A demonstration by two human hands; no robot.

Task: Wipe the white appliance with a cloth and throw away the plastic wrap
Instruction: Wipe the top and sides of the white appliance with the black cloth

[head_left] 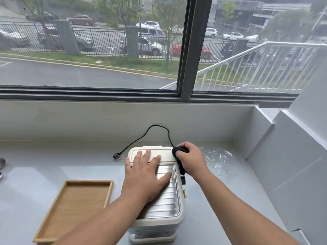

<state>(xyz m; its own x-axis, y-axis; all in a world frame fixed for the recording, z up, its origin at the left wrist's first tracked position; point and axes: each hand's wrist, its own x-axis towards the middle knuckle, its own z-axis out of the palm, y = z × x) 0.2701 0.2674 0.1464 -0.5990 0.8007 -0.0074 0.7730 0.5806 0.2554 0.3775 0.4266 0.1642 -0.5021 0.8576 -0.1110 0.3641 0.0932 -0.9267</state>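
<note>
Far left on the pale grey surface [35,174]: a shallow wooden tray [77,207], lying flat just beside the white appliance [164,214] without touching it. Behind the tray, toward the wall, a black plug [117,155] at the end of a black cord [150,131], looping up and back down to the appliance's far right corner. In the centre, the white appliance itself, standing upright near the front edge, with a ribbed metal plate on top and a white lid section at the far end. Left hand [147,175] spread flat, palm down, fingers released and resting across the lid and the metal plate, gripping nothing. Right hand [190,159] at the appliance's far right corner, clenched around a dark cloth [180,160], pressed against the right side, with part of the cloth hanging down along that side. Further right, crumpled clear plastic wrap [217,159] lying on the surface near the side wall, just beside the right hand, apart from the appliance.
</note>
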